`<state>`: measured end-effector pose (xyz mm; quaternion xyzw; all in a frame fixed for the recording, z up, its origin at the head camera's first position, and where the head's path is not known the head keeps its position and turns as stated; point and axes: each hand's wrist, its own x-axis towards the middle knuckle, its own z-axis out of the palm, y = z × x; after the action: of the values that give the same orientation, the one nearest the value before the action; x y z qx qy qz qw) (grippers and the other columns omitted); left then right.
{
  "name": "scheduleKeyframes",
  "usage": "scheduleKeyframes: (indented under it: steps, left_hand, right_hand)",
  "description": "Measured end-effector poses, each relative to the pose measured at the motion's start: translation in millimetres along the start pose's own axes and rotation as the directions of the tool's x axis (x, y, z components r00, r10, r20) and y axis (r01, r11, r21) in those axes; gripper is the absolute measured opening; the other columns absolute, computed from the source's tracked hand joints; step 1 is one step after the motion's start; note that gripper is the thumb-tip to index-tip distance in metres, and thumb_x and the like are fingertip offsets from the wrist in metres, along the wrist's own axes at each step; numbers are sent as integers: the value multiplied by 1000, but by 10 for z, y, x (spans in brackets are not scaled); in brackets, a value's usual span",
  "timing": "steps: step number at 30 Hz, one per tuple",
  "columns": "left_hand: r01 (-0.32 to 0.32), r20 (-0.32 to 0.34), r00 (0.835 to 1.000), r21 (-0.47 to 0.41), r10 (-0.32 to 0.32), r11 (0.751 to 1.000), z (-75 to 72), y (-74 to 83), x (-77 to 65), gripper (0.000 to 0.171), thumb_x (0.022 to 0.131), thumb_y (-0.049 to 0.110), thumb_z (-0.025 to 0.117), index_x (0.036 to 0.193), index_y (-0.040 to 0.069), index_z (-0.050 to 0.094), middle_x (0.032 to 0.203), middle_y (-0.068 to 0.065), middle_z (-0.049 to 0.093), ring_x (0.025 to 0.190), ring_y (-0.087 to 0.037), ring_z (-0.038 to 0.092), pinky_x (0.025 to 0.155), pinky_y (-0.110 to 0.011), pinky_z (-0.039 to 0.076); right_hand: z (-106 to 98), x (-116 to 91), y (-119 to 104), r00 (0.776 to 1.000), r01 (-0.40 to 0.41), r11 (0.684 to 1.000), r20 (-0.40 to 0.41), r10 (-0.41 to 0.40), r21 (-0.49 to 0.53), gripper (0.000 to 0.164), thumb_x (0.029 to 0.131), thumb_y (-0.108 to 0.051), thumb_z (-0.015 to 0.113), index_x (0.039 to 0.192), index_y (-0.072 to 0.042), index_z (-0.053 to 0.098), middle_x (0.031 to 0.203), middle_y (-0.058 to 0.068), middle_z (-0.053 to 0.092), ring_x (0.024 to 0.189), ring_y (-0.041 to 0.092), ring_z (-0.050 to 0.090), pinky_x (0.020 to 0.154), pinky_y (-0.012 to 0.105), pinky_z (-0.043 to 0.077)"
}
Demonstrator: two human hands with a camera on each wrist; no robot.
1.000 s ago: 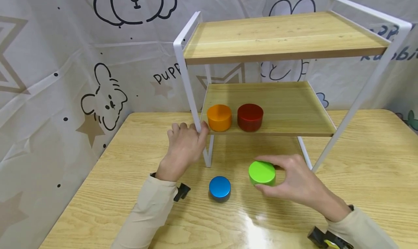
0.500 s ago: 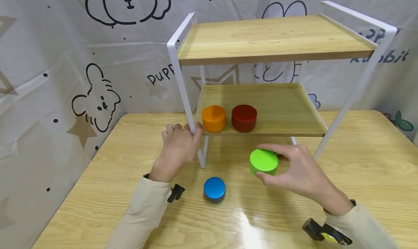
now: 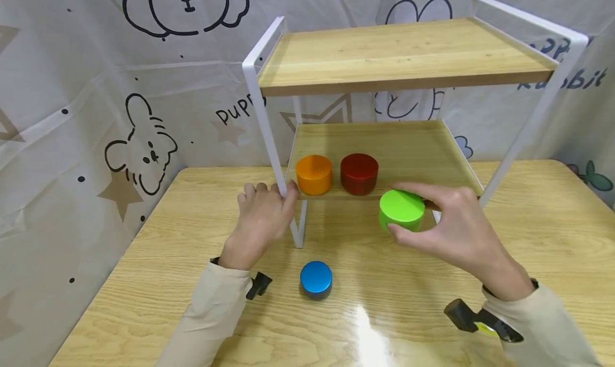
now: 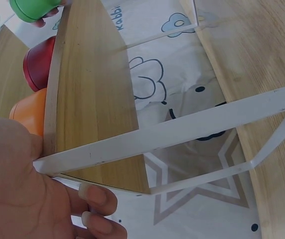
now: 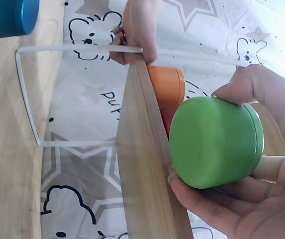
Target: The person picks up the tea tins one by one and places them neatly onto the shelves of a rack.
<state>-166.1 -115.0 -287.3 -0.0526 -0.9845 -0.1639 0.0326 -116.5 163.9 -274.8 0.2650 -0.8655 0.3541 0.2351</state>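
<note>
My right hand (image 3: 458,231) pinches a green round tin (image 3: 401,211) between thumb and fingers, in the air just in front of the lower board (image 3: 408,148) of a two-tier shelf. The right wrist view shows the green tin's smooth underside, tilted toward the camera. With my left hand (image 3: 263,217) I hold the shelf's white front-left post (image 3: 266,134), thumb by the board's corner and fingers curled on the outer side. An orange tin (image 3: 314,174) and a dark red tin (image 3: 359,174) stand side by side on that board, left of the green one. A blue tin (image 3: 316,279) stands on the table.
The upper board (image 3: 403,54) roofs the lower one, and a white front-right post (image 3: 523,118) rises beyond my right hand. Under everything lies a wood-grain table (image 3: 158,281). A printed cloth (image 3: 62,196) hangs behind and at the left.
My right hand has raised the green tin from near the table to about the lower board's front edge, slightly rightward. My left hand keeps its hold on the post. The head view shifted a little.
</note>
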Motion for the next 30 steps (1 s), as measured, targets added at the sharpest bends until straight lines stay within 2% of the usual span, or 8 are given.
scheduleKeyframes:
  steps: [6,17,20,27,30]
  left_hand:
    - [-6,-7,1000,-6,6,1000,-14,-4,-9,62,101,43,10,76,6,54,78,-14,48,83,-36,36,69,-40,26]
    - [-3,-12,1000,-14,3,1000,14,-15,-9,62,101,42,11,75,6,53,77,-14,48,84,-36,37,69,-40,27]
    - [2,-3,1000,-15,-2,1000,15,-15,-11,63,101,43,10,75,6,54,78,-14,48,84,-36,37,69,-40,27]
    - [0,-1,1000,-18,0,1000,2,-1,-1,64,101,43,8,76,6,54,78,-15,49,84,-36,37,70,-40,27]
    - [5,2,1000,-18,-5,1000,-1,-2,3,64,101,44,8,76,6,54,79,-15,48,84,-36,36,70,-40,27]
  right_hand:
    - [-49,47,8,999,2,1000,-37,-2,-6,43,63,-5,82,105,-4,72,95,4,73,80,7,64,73,8,46]
    - [-146,215,51,992,-10,997,-123,1,-75,43,66,-9,80,108,-3,72,93,8,73,74,5,61,63,9,42]
    - [-157,264,79,992,-14,996,-124,3,-85,42,67,-10,79,108,-4,72,93,8,73,71,5,60,61,11,41]
    - [-161,323,117,995,6,995,-98,-17,-105,42,67,-11,79,108,-2,72,94,10,72,72,17,63,63,11,41]
    - [-163,349,145,996,-20,994,-88,10,-108,41,68,-11,79,108,-3,72,94,10,72,70,15,62,62,11,41]
